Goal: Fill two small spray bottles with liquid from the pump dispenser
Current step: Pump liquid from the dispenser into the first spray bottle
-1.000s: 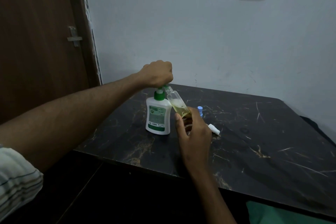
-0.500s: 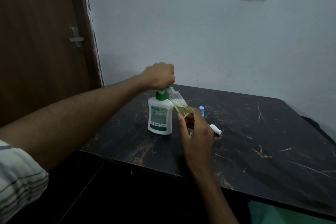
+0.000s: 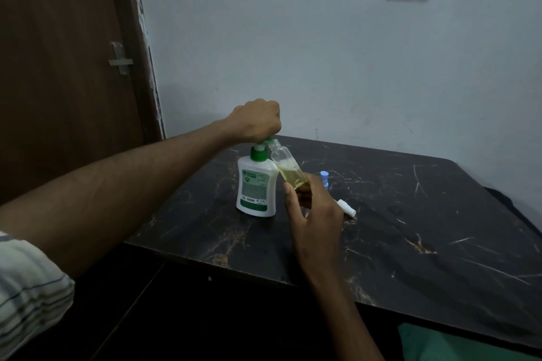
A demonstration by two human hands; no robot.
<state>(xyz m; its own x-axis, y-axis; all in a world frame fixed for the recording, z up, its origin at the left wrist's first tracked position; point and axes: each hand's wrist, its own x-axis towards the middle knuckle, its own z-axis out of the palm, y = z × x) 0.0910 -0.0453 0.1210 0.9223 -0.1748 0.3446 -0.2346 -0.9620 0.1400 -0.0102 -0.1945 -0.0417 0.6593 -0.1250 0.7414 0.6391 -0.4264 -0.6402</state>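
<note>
Left hand (image 3: 258,120), fist curled, grip closed on green pump head of upright white plastic dispenser (image 3: 257,186) on black marble-look worktop (image 3: 410,228). Small clear spray bottle (image 3: 289,167), part-filled w/ yellow liquid, tilts neck up-left to nozzle; right hand (image 3: 315,214) grips its base.

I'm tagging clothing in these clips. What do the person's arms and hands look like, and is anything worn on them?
Both forearms are bare, and no watch, ring or glove shows on the left hand or the right hand. The left arm has a short sleeve at the frame's lower left: pale cloth with thin dark stripes. No sleeve shows on the right arm.
</note>
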